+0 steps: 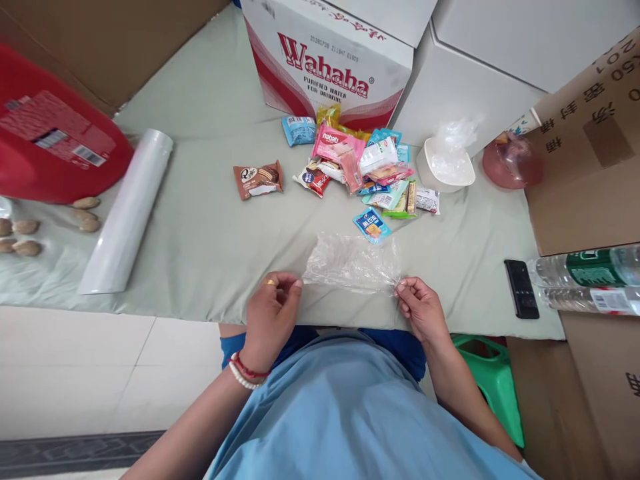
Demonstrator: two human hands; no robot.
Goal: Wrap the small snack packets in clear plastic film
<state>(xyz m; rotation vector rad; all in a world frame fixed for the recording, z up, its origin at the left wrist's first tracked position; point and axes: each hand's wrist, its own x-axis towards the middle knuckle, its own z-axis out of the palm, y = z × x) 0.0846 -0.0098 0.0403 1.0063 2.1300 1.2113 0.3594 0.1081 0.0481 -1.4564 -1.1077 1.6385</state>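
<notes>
A clear plastic bag (353, 260) lies crumpled and spread sideways near the table's front edge. My left hand (274, 307) pinches its left corner between thumb and finger. At the other end, my right hand (420, 303) is closed on the bag's right corner. Just beyond the bag is a small blue snack packet (371, 225). Farther back sits a heap of wrapped snacks, among them a pink nabati packet (336, 141) and a white packet (379, 155). A brown wrapped snack (258, 180) lies apart, left of the heap.
A white plastic roll (127, 210) and a red container (55, 133) stand left, near several brown nuts (27, 248). Behind the heap is a Wahaha carton (330, 67). To the right are a white bowl (445, 175), a black phone (521, 289) and bottles (595, 268).
</notes>
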